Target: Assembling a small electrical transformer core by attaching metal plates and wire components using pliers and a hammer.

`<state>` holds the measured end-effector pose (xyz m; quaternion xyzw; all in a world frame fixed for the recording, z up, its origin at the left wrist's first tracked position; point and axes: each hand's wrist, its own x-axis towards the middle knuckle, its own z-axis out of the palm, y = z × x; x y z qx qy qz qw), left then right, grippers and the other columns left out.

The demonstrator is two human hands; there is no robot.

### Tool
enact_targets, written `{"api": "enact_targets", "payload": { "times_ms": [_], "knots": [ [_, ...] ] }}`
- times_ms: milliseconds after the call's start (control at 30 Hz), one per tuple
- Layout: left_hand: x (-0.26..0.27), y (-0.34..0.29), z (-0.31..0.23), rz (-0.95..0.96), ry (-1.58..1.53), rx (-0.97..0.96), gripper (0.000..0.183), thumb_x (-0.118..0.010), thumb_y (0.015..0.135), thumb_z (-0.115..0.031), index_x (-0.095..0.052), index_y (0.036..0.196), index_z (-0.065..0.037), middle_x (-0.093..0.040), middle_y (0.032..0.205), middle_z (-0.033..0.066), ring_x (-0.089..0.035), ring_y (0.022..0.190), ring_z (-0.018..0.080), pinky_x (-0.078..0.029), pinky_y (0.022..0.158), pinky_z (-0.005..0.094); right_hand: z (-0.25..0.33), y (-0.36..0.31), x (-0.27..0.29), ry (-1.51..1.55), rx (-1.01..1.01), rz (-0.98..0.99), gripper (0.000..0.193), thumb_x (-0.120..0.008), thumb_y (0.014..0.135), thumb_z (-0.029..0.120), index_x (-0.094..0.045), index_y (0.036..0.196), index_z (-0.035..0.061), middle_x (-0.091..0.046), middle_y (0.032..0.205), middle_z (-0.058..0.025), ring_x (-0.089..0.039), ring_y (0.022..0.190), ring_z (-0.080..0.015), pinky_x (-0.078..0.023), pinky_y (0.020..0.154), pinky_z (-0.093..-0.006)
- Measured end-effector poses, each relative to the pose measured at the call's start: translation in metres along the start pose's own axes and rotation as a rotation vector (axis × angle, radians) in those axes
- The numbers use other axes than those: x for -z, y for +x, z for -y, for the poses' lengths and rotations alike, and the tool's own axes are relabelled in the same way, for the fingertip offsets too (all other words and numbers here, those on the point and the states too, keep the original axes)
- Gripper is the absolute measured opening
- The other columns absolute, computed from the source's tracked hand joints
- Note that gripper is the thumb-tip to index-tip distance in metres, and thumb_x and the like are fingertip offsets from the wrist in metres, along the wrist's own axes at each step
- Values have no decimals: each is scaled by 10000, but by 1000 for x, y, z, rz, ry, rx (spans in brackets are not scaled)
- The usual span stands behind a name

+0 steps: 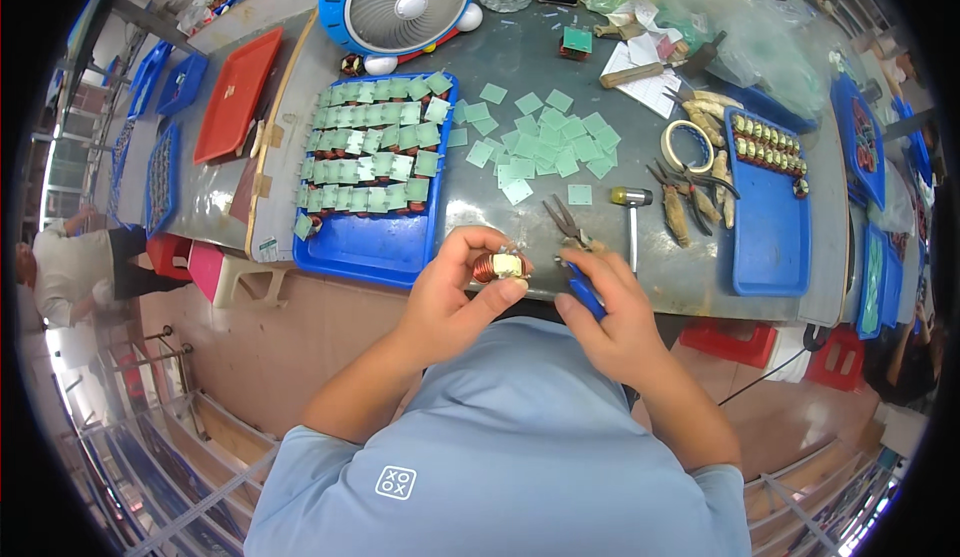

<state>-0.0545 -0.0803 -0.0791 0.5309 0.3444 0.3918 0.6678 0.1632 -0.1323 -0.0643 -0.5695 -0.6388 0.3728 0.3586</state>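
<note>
Near the table's front edge, my left hand (pixel 455 287) closes its thumb and fingers round a copper-wound coil (pixel 507 266) with a pale cream middle. To its right, my right hand (pixel 612 307) is closed on a pair of pliers (pixel 565 221). Their metal jaws point away from me, up and to the left, apart from the coil. A blue handle shows under my fingers; the rest of the grip is hidden. Beyond both hands lies a loose pile of thin green square plates (pixel 560 142). One single green plate (pixel 579 195) lies nearer the pliers.
At left, a blue tray (pixel 350 257) holds rows of coils topped with green plates. At right, another blue tray (pixel 770 247) holds several coils. Between lie a small hammer (pixel 632 197), a tape roll (pixel 687 146) and cutters (pixel 697 195). A blue fan (pixel 340 7) stands behind.
</note>
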Motion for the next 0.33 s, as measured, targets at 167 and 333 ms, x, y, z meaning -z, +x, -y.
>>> {"api": "enact_targets", "payload": {
  "times_ms": [167,333],
  "knots": [
    [17,-8,1,-51,106,-31,397,-692,961,-162,-496,1273,-15,-676,1059,77,-625,963,105,-511,832,251,3,21,-20,-266,229,-91,429,-712,832,117,-607,1236,15,-575,1064,-168,-584,939,-346,-482,830,-421],
    [37,-14,-8,19,350,35,503,-697,951,-152,-444,1367,-30,-607,1174,96,-610,1071,159,-485,954,303,11,34,-21,-289,197,-38,440,-720,825,121,-609,1238,19,-581,1080,-166,-582,967,-350,-477,860,-439]
  ]
}}
